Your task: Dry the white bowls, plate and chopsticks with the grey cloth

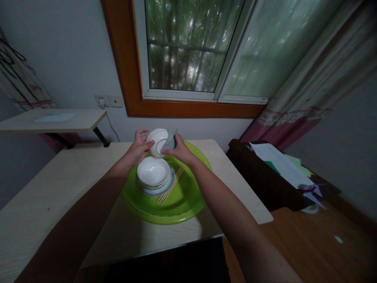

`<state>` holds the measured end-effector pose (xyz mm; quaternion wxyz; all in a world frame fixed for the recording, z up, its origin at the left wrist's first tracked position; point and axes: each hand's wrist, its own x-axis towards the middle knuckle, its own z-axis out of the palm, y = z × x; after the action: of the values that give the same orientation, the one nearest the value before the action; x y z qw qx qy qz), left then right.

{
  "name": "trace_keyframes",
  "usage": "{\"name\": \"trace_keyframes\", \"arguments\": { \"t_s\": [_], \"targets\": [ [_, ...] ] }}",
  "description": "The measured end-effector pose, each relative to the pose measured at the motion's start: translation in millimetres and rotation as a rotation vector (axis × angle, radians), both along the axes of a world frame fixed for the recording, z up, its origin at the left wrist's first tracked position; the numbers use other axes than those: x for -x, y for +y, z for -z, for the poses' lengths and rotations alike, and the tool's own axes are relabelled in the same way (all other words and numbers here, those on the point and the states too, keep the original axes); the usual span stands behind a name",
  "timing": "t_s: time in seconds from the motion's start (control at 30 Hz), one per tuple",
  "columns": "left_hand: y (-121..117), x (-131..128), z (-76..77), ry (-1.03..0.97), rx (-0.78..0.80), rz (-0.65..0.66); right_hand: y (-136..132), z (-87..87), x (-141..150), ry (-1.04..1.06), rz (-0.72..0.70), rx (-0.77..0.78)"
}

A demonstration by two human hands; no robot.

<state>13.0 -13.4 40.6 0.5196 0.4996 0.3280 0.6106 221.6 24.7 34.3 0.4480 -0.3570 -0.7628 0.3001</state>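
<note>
My left hand [140,146] grips the left rim of a white bowl [153,136], thumb on the near side. The bowl is tilted with its footed underside facing me. A grey-green cloth [170,140] is bunched in my right hand [178,148], pressed against the bowl's right side. Both hands are raised over a large green basin [188,196]. Inside it, white bowls [153,171] sit stacked on a pale plate [151,192]. Several wooden chopsticks [171,185] lie beside the stack, to its right.
The basin stands on a light wooden table [44,220]. A raised shelf [53,120] on black legs is at the left. Beyond the table's right edge stands a dark brown box-like piece [250,177] with papers [277,159] on it. A window [191,51] is ahead.
</note>
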Motion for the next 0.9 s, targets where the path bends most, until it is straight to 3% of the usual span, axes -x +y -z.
{"name": "trace_keyframes", "arguments": {
  "t_s": [0.3,0.7,0.9],
  "targets": [
    [2.0,-2.1,1.9,0.046,0.007,0.012,-4.6,2.8,10.5,0.021,0.144,-0.054],
    [-2.3,-1.5,-1.8,0.02,0.021,0.001,4.0,5.2,2.3,-0.008,0.022,0.016],
    [-2.8,-3.6,-3.0,0.027,0.011,0.021,0.7,7.3,6.2,0.011,0.1,0.004]
  ]
}}
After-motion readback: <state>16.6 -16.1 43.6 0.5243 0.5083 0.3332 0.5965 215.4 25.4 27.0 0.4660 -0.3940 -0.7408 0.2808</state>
